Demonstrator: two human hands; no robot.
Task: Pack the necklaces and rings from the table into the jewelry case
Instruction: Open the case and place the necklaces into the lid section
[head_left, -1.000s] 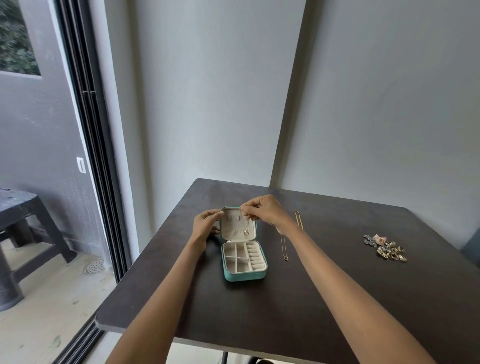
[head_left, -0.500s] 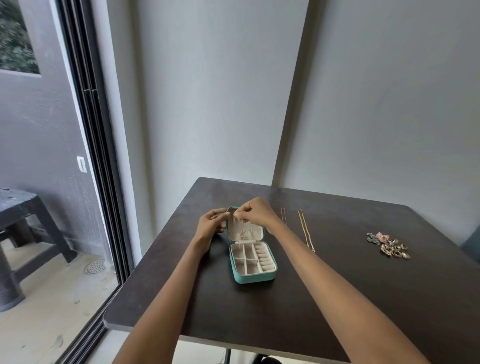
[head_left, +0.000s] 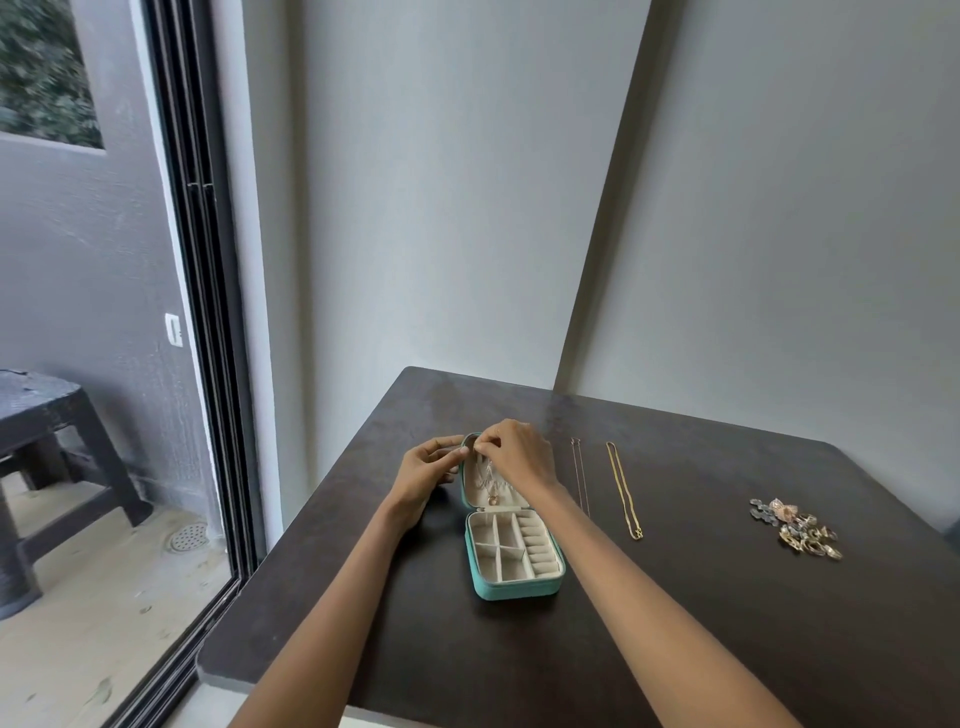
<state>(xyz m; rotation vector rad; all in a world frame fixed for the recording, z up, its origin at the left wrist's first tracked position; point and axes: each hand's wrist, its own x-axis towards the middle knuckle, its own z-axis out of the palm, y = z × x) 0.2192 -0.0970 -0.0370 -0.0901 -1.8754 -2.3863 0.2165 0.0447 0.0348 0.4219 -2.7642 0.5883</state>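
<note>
A small teal jewelry case (head_left: 519, 584) stands open on the dark table (head_left: 727, 597), its lid upright and its cream tray divided into compartments. A thin necklace with a round pendant (head_left: 491, 491) hangs inside the lid. My right hand (head_left: 517, 452) pinches the top of that chain at the lid's upper edge. My left hand (head_left: 428, 467) grips the lid's left edge. To the right of the case lie a thin dark necklace (head_left: 580, 478) and a gold necklace (head_left: 623, 493), both stretched out. A pile of several rings (head_left: 797, 527) sits at the far right.
The table stands in a corner against grey walls. A sliding glass door (head_left: 208, 364) runs along the left, with a dark stool (head_left: 47, 447) outside. The table's front edge is close to me.
The view has shifted, so the case sits further right in frame. My right hand has stayed at the lid's top with the chain, and the pendant now hangs lower in the lid.
</note>
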